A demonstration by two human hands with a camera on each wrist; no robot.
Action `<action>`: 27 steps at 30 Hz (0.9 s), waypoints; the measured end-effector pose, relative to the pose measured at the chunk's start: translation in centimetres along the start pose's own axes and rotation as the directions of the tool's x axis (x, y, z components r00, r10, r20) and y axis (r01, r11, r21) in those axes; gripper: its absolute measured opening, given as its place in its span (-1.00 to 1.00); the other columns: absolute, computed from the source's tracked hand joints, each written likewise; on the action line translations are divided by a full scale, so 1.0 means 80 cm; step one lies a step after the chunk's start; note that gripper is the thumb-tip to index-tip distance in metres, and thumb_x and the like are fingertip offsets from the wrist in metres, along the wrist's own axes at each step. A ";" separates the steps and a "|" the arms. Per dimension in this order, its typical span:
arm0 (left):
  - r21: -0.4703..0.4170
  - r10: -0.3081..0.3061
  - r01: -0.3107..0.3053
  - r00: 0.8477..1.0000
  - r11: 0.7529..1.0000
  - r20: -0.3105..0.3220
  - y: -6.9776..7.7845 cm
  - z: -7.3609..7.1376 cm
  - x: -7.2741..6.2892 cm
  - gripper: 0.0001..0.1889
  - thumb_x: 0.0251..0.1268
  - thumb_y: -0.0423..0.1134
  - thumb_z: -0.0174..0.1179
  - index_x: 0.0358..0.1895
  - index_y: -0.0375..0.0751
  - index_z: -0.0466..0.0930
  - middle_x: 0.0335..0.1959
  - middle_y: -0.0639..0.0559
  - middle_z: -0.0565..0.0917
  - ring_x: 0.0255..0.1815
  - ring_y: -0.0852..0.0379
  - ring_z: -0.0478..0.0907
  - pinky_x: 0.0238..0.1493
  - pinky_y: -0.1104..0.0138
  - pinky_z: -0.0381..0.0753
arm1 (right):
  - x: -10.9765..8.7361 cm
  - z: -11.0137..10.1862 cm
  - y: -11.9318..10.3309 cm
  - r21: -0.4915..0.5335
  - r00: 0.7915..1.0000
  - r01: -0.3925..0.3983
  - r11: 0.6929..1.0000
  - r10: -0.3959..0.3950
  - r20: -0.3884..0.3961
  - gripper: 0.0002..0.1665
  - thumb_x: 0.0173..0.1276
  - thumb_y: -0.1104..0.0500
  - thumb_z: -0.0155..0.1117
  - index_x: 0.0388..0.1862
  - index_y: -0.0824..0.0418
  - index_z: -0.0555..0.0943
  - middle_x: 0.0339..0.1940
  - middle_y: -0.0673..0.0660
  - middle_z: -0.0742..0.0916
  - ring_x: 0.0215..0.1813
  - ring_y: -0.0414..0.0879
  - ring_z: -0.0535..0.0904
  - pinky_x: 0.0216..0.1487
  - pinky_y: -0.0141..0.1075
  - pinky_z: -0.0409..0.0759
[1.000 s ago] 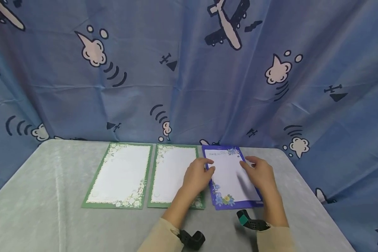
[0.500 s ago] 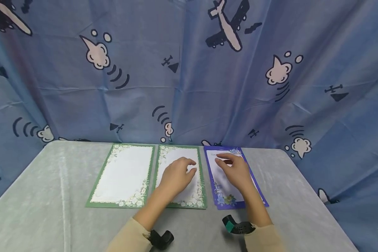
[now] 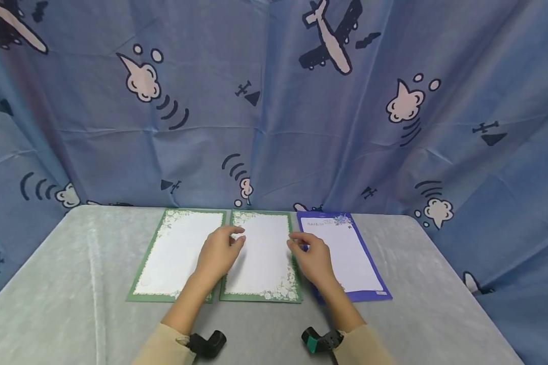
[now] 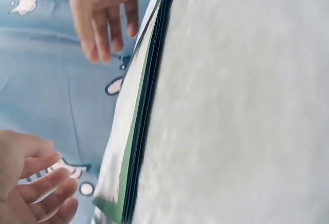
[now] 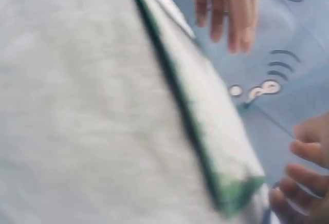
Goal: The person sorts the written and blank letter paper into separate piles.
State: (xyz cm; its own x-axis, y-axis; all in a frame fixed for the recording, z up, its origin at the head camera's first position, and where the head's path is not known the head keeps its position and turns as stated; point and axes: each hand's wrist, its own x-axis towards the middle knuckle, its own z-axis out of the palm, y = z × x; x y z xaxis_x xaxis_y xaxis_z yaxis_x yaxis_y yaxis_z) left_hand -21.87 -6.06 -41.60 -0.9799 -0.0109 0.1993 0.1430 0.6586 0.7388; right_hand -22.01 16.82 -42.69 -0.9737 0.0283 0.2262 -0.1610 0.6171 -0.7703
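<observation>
Two flower-bordered green papers, the left one (image 3: pixel 182 253) and the middle one (image 3: pixel 262 253), lie side by side on the table. To their right is a purple-bordered paper (image 3: pixel 353 253) with blue flowers and some printing at its top. My left hand (image 3: pixel 216 255) hovers over the inner edges of the two green papers, its fingers loosely bent around nothing. Over the gap between the middle green paper and the purple one is my right hand (image 3: pixel 315 257), likewise holding nothing. In the left wrist view a green paper stack (image 4: pixel 134 131) shows several layers along its edge.
A grey cloth-covered table (image 3: pixel 114 334) carries the papers. Behind its far edge hangs a blue curtain (image 3: pixel 292 152) printed with planes and clouds. Dark devices are worn on the left wrist (image 3: pixel 207 344) and the right wrist (image 3: pixel 321 340).
Both hands have moved left: the left from the purple paper's left edge to between the green papers, the right from the purple paper's right side to its left edge. The papers stay in place.
</observation>
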 end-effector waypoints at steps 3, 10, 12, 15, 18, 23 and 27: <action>-0.006 -0.004 0.004 1.000 1.000 0.006 -0.010 0.000 0.002 -0.72 0.40 -0.18 0.25 0.08 -0.17 0.73 -0.16 -0.08 0.73 -0.24 0.04 0.62 -0.24 0.19 0.59 | -0.004 0.009 0.006 -0.036 0.998 0.047 0.998 -0.049 -0.043 -0.72 0.39 0.16 0.35 0.00 0.25 0.75 0.19 0.26 0.73 0.22 0.22 0.62 0.22 0.10 0.57; 0.012 0.018 -0.018 1.000 1.000 -0.007 -0.031 0.011 0.002 -0.72 0.36 -0.23 0.28 0.05 -0.27 0.72 0.19 -0.24 0.68 0.32 -0.25 0.53 0.36 -0.09 0.49 | -0.005 0.018 0.017 -0.148 0.992 0.092 0.985 -0.103 -0.071 -0.71 0.34 0.17 0.36 -0.01 0.27 0.75 0.20 0.30 0.72 0.28 0.29 0.56 0.32 0.17 0.48; 0.022 0.032 -0.032 0.999 0.999 -0.022 -0.036 0.013 0.002 -0.72 0.35 -0.25 0.29 0.04 -0.29 0.72 0.18 -0.25 0.68 0.32 -0.26 0.53 0.37 -0.08 0.48 | -0.004 0.020 0.018 -0.158 0.994 0.078 0.984 -0.088 -0.058 -0.69 0.34 0.16 0.36 0.00 0.27 0.75 0.22 0.30 0.71 0.30 0.28 0.55 0.34 0.15 0.47; 0.039 0.046 -0.044 0.998 0.998 -0.035 -0.045 0.016 0.002 -0.73 0.33 -0.25 0.30 0.03 -0.28 0.73 0.23 -0.26 0.65 0.34 -0.28 0.50 0.40 -0.09 0.45 | -0.005 0.022 0.022 -0.177 0.996 0.075 0.981 -0.082 -0.033 -0.68 0.36 0.16 0.35 0.03 0.27 0.74 0.23 0.30 0.70 0.33 0.28 0.54 0.35 0.15 0.47; 0.049 0.054 -0.052 0.998 0.997 -0.041 -0.051 0.019 0.001 -0.75 0.31 -0.26 0.32 0.00 -0.25 0.75 0.28 -0.26 0.62 0.37 -0.29 0.46 0.40 -0.11 0.43 | -0.007 0.023 0.026 -0.200 0.996 0.083 0.976 -0.088 -0.018 -0.68 0.37 0.15 0.35 0.04 0.26 0.74 0.23 0.27 0.71 0.34 0.26 0.53 0.36 0.14 0.47; 0.054 0.070 -0.067 0.996 0.996 -0.059 -0.056 0.024 -0.001 -0.79 0.26 -0.26 0.36 -0.08 -0.21 0.78 0.28 -0.23 0.63 0.35 -0.24 0.49 0.37 -0.09 0.47 | -0.009 0.025 0.029 -0.220 0.994 0.099 0.970 -0.108 -0.028 -0.69 0.36 0.15 0.37 0.02 0.24 0.76 0.23 0.23 0.72 0.35 0.22 0.54 0.33 0.13 0.50; 0.060 0.064 -0.060 0.995 0.996 -0.073 -0.055 0.025 -0.002 -0.82 0.26 -0.25 0.37 -0.12 -0.19 0.79 0.28 -0.20 0.64 0.32 -0.20 0.53 0.34 -0.07 0.50 | -0.009 0.025 0.028 -0.216 0.993 0.101 0.971 -0.112 -0.039 -0.70 0.35 0.14 0.37 0.00 0.24 0.76 0.23 0.23 0.72 0.34 0.23 0.54 0.33 0.13 0.50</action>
State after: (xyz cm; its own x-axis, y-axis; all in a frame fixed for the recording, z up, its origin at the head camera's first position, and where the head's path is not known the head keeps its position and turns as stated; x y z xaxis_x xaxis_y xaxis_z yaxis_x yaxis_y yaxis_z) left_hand -22.66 -7.46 -46.19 -0.9559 -0.0233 0.2929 0.1929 0.7022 0.6853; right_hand -21.97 16.60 -45.82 -0.9425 -0.0100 0.3340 -0.2196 0.7720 -0.5965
